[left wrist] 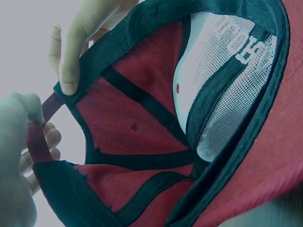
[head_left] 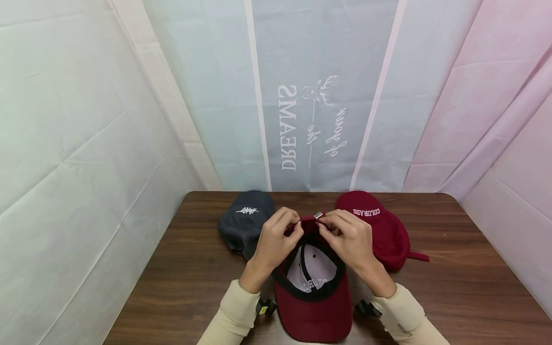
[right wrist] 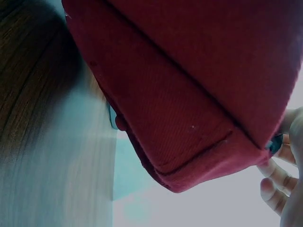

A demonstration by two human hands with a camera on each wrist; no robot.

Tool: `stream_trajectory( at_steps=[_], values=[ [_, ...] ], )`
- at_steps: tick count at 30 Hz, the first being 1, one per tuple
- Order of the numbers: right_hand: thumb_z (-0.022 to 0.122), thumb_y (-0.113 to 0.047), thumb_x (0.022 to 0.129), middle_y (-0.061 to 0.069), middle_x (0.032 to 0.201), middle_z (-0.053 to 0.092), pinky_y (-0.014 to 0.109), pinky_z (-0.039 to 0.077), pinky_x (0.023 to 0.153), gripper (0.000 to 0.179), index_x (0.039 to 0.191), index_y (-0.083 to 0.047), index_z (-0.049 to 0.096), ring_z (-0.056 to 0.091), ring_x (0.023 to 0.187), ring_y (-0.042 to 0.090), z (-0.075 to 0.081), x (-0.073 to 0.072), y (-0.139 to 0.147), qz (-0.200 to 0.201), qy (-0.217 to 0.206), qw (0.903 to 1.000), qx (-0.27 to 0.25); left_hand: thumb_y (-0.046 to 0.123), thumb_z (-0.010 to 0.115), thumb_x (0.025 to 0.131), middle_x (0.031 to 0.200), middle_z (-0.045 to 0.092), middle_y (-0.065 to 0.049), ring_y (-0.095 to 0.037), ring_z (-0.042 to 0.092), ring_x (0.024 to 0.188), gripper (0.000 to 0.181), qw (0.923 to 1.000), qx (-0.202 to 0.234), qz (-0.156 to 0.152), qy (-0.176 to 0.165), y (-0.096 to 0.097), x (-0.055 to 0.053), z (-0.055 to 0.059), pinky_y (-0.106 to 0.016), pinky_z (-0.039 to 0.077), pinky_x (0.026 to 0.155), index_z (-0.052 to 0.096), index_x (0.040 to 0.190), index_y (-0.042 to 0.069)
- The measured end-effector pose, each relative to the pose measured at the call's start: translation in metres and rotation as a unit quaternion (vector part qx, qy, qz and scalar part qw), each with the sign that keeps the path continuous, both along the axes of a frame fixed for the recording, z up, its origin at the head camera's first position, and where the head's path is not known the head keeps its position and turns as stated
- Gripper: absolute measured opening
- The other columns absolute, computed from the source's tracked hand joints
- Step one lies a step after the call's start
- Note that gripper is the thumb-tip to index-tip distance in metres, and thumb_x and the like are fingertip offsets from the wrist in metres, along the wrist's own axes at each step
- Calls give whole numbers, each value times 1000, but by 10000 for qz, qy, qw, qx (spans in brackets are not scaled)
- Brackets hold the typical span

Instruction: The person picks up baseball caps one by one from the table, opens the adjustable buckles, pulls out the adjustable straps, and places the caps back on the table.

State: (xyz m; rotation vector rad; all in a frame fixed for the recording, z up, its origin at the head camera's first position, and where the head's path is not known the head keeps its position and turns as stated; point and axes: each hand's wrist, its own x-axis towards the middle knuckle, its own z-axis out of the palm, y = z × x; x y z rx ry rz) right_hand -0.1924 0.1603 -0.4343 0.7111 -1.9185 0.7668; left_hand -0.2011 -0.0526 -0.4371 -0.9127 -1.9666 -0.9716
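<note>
Cap [head_left: 316,317], maroon, is showing its inside at near middle of the surface [head_left: 185,287]; left hand [head_left: 274,240] is pinching its back strap [left wrist: 38,144], right hand [head_left: 351,239] pinching beside the buckle [head_left: 318,215], seemingly adjusting fit; next move is probably needing steady opposing tension.

I grip a matt maroon cloth cap [head_left: 314,316] with white mesh lining [left wrist: 236,101] and a shiny silver metal clasp [head_left: 318,215].
</note>
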Motion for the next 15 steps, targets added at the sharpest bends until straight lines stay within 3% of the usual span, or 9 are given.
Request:
stream_trajectory(
  at_steps=[15],
  values=[
    [67,-30,102,-2,87,77,21,47,53,28,85,-13,82,60,59,7,1,3,2,-52,18,10000,9,0,69,93,97,71,-4,-14,67,83,11,9999,-59,84,79,0,2,2,-23,54,68,65,89,10]
  ],
)
